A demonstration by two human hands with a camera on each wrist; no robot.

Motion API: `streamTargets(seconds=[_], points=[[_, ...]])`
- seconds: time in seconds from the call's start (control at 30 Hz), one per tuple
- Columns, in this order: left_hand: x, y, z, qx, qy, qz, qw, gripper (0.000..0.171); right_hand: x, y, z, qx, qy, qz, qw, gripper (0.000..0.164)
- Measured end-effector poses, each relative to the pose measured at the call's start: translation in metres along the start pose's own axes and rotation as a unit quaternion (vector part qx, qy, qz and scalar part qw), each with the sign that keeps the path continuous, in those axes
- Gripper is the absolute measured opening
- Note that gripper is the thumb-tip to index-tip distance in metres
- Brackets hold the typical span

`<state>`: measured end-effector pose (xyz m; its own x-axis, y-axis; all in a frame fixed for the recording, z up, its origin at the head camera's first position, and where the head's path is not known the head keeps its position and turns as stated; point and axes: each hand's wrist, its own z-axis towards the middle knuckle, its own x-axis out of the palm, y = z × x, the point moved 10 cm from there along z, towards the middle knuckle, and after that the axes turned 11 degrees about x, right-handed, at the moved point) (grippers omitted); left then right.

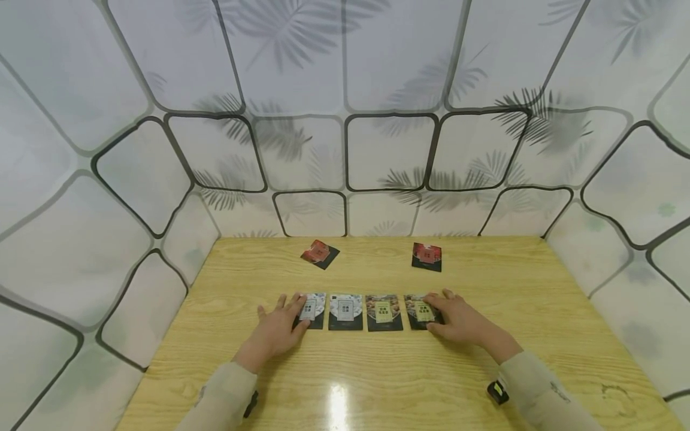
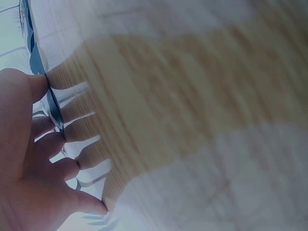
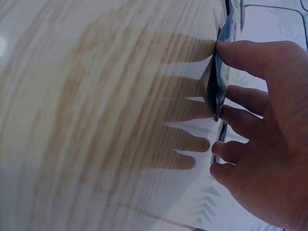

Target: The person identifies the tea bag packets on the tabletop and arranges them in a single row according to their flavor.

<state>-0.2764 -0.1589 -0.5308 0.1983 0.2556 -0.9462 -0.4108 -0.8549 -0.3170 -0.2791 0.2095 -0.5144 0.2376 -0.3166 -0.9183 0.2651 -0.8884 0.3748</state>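
Flat sachets lie side by side in a row on the wooden table. My left hand (image 1: 277, 330) is spread over the left end, its fingertips and thumb touching a white-and-black sachet (image 1: 317, 311) with a pale label. Beside that lies a matching white-and-black sachet (image 1: 345, 312), then a brown-and-black sachet (image 1: 384, 312) with a yellow label. At the right end, my right hand (image 1: 458, 318) rests its thumb and fingertips on another yellow-labelled sachet (image 1: 417, 311), covering its right side. In the right wrist view, the thumb touches the edge of this sachet (image 3: 219, 79), which bulges slightly.
Two red-and-black sachets lie farther back, a tilted one (image 1: 320, 254) at left and a straighter one (image 1: 427, 257) at right. Patterned cloth walls (image 1: 385, 155) enclose the table (image 1: 302, 383) at the back and sides. A small black device (image 1: 497, 392) sits by the right sleeve.
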Motion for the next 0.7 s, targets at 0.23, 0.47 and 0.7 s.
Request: streamTargets(seconds=[0.23, 0.47, 0.7], points=[[0.001, -0.001, -0.002, 0.004, 0.001, 0.006, 1.0, 0.064, 0.001, -0.001, 0.001, 0.006, 0.005, 0.001, 1.0, 0.063], [-0.001, -0.004, -0.003, 0.007, 0.008, 0.021, 0.9997, 0.064, 0.0, -0.001, 0.003, 0.003, 0.003, -0.005, 1.0, 0.062], [0.001, -0.004, -0.002, 0.006, 0.013, 0.034, 0.9993, 0.066, -0.018, -0.004, 0.016, 0.007, -0.043, 0.0, 0.999, 0.062]])
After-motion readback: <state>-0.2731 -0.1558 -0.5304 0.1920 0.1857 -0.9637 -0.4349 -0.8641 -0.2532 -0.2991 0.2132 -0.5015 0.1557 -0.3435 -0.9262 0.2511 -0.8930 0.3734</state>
